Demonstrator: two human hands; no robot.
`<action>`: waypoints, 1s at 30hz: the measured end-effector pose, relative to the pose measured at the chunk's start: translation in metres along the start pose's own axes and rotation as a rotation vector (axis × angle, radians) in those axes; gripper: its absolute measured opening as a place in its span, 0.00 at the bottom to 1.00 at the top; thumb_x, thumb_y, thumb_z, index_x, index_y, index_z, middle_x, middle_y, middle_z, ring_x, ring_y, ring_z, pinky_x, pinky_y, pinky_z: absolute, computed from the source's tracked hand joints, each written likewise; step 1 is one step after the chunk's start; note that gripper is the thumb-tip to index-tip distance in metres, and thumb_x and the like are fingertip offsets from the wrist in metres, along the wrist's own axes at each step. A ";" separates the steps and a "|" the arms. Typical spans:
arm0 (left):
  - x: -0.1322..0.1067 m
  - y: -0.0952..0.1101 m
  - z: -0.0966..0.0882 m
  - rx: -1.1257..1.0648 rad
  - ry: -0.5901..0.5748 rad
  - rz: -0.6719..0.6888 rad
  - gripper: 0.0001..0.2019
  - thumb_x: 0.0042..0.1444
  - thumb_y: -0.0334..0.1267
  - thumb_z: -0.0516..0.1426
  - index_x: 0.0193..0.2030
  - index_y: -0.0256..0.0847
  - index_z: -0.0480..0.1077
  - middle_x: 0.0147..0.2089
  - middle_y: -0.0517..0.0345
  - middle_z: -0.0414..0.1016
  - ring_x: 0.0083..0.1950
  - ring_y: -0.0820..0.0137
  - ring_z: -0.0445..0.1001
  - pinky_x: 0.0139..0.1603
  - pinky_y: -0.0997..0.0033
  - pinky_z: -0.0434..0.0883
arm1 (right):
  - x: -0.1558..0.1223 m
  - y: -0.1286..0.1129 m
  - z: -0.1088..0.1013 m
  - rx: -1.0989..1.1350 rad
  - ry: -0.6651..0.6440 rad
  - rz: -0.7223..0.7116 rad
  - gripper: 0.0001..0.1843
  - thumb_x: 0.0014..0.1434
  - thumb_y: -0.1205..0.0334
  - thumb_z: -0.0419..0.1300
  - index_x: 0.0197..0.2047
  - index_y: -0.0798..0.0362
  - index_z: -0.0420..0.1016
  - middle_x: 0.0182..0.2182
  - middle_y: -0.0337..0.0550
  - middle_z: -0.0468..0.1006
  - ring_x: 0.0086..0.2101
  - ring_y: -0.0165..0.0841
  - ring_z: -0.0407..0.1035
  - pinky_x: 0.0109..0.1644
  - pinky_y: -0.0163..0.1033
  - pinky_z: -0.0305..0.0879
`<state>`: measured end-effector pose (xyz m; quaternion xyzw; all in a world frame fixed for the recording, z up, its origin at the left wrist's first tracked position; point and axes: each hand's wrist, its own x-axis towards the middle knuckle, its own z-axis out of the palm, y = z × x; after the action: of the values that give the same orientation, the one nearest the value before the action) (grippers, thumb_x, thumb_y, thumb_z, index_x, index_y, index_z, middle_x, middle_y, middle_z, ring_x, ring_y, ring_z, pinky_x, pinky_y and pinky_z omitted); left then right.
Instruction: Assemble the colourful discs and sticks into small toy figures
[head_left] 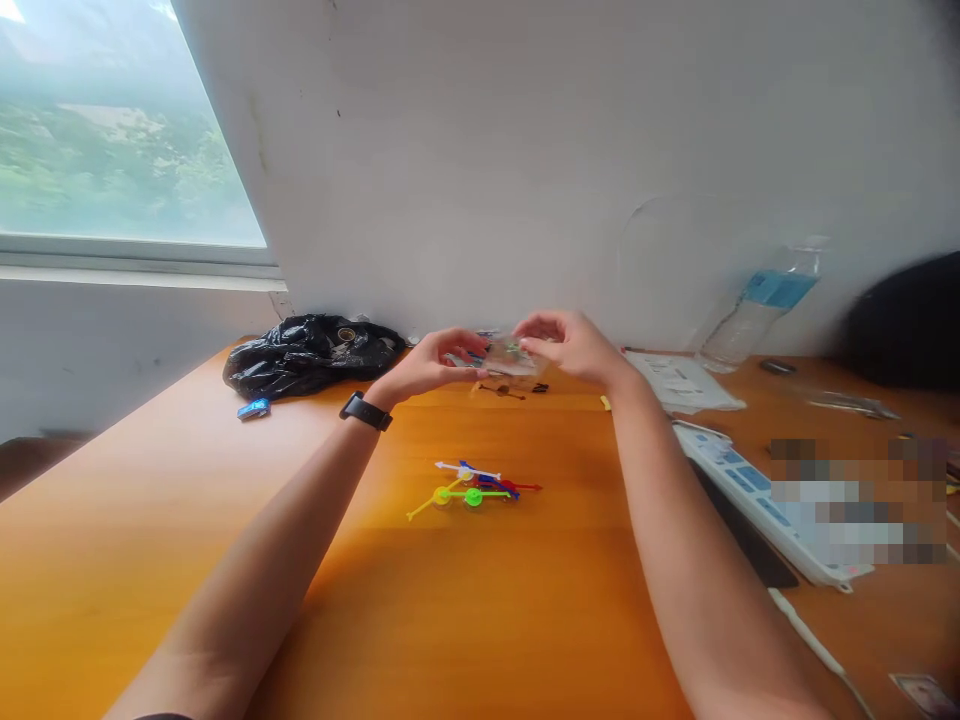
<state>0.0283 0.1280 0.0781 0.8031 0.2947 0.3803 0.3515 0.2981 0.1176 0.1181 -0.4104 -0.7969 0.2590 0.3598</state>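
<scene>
"Spinners (473,497) come first, being nearest. How do they lie?"

"They're plastic arrow spinners with round hubs in yellow, green, red, blue and white, overlapping at the middle of the dial on the wooden table (465,620), taking the wearer as six o'clock. The yellow tip points toward eight, the red toward three. They sit between the forearms, so I'd hold both elbows wide to avoid sweeping them."

"And farther out?"

"Toward twelve, dark arrow-shaped pieces (501,390) show. I can't tell whether they lie on the table or inside the small clear plastic bag (510,357) just past them."

"Who has the bag?"

"Both hands are at it. The left hand (429,365) is on its nine o'clock side, thumb nearer and fingers farther; whether that grip closes on the film, I can't tell. The right hand (574,350) is on the three o'clock side, its grip apparently pinched on the film."

"How would you handle it well?"

"Lightly. Thin film probably slips and creases, so I'd steady one edge with one thumb and forefinger and leave the finer work to the other grip. Holding it level seems wise, since blur hides its contents."

"Anything beyond to mind?"

"A black plastic bag (311,355) at ten, near the left wrist, could snag. The clear bottle (780,300) with a blue label, around two, is well apart from the right hand."
</scene>
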 end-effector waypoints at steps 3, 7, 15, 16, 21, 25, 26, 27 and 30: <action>-0.004 -0.003 -0.010 0.054 -0.077 0.001 0.32 0.54 0.48 0.70 0.65 0.47 0.72 0.62 0.47 0.77 0.60 0.58 0.76 0.57 0.57 0.74 | 0.003 -0.003 0.010 -0.046 -0.041 0.052 0.09 0.57 0.56 0.67 0.39 0.50 0.83 0.37 0.43 0.84 0.39 0.38 0.76 0.41 0.40 0.71; -0.005 -0.017 -0.003 0.084 -0.189 -0.046 0.37 0.50 0.48 0.72 0.67 0.50 0.71 0.63 0.48 0.76 0.63 0.56 0.74 0.61 0.55 0.72 | 0.003 -0.011 0.016 -0.001 0.013 0.053 0.08 0.59 0.59 0.65 0.40 0.49 0.83 0.40 0.43 0.84 0.40 0.37 0.76 0.42 0.41 0.71; 0.000 -0.046 0.047 -0.205 -0.242 -0.104 0.26 0.53 0.46 0.71 0.56 0.37 0.77 0.50 0.43 0.83 0.51 0.57 0.82 0.52 0.59 0.75 | 0.003 -0.023 0.020 0.103 0.071 0.069 0.11 0.59 0.60 0.66 0.45 0.50 0.80 0.33 0.43 0.82 0.37 0.38 0.77 0.40 0.40 0.74; 0.000 -0.047 0.049 -0.200 -0.228 -0.111 0.25 0.54 0.47 0.71 0.55 0.36 0.77 0.49 0.43 0.83 0.51 0.57 0.82 0.51 0.60 0.76 | 0.004 -0.021 0.021 0.088 0.088 0.074 0.11 0.59 0.60 0.66 0.46 0.50 0.80 0.33 0.43 0.82 0.37 0.38 0.77 0.39 0.40 0.73; -0.004 -0.046 0.047 0.188 -0.134 -0.009 0.29 0.57 0.59 0.66 0.57 0.40 0.76 0.46 0.47 0.84 0.47 0.57 0.82 0.47 0.62 0.74 | 0.009 -0.002 0.025 0.025 0.120 0.086 0.11 0.59 0.60 0.66 0.46 0.51 0.79 0.32 0.44 0.82 0.36 0.38 0.78 0.37 0.39 0.71; -0.009 -0.049 0.043 0.813 -0.003 0.174 0.40 0.49 0.68 0.67 0.59 0.41 0.75 0.43 0.45 0.82 0.48 0.50 0.78 0.49 0.56 0.70 | 0.009 0.008 0.022 -0.102 0.129 0.093 0.09 0.59 0.63 0.64 0.44 0.52 0.81 0.32 0.44 0.83 0.34 0.37 0.77 0.34 0.37 0.68; -0.011 -0.050 0.043 0.910 0.019 0.219 0.39 0.51 0.68 0.66 0.59 0.40 0.75 0.43 0.45 0.81 0.48 0.49 0.77 0.49 0.55 0.69 | 0.008 0.009 0.020 -0.111 0.131 0.107 0.09 0.59 0.64 0.64 0.44 0.52 0.81 0.32 0.44 0.82 0.33 0.37 0.77 0.34 0.36 0.68; -0.012 -0.051 0.044 0.978 0.041 0.262 0.36 0.54 0.67 0.65 0.59 0.39 0.75 0.43 0.45 0.81 0.48 0.50 0.77 0.49 0.54 0.68 | 0.008 0.009 0.018 -0.108 0.127 0.123 0.09 0.59 0.64 0.63 0.44 0.53 0.81 0.33 0.44 0.83 0.33 0.36 0.77 0.34 0.36 0.68; -0.014 -0.051 0.051 1.078 0.131 0.398 0.22 0.65 0.59 0.59 0.47 0.41 0.77 0.39 0.48 0.80 0.45 0.55 0.75 0.47 0.55 0.66 | 0.005 0.010 0.010 -0.113 0.104 0.172 0.11 0.59 0.66 0.62 0.45 0.53 0.81 0.33 0.44 0.83 0.31 0.34 0.76 0.36 0.36 0.69</action>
<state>0.0518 0.1303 0.0090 0.8836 0.3111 0.2841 -0.2044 0.2931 0.1258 0.1072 -0.5096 -0.7525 0.2219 0.3533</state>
